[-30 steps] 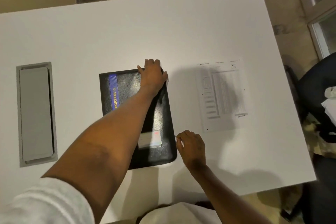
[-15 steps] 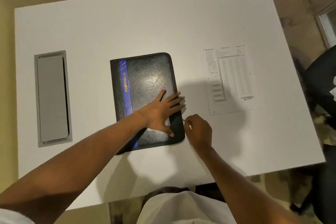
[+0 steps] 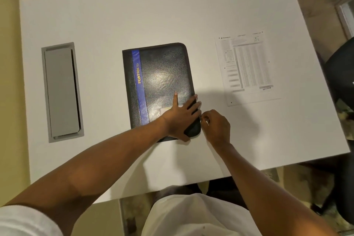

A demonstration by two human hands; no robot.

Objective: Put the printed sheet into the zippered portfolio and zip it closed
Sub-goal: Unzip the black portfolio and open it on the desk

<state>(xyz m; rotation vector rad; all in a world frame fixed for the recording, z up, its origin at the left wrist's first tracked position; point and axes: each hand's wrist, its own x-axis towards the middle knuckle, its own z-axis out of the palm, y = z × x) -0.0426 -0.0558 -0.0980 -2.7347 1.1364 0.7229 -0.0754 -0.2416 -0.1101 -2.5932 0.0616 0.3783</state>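
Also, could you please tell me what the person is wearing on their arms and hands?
The left hand and right hand are bare: no gloves, watch or bracelets show. The forearms are uncovered. A white sleeve covers the left upper arm, matching the white top; no right sleeve is in view.

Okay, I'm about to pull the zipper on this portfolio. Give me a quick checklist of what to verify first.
1. Portfolio lies flat and closed on the table: ok.
2. Left hand presses flat on the cover near its lower right corner, steadying it: ok.
3. Right hand pinches the zipper pull at the portfolio's right edge: ok, though the pull shows only as a small glint.
4. Printed sheet lies flat on the table to the right, apart from the portfolio: ok.
5. Sheet inside the portfolio: not ok, not yet put in.
6. How far the zipper is already undone: cannot tell.
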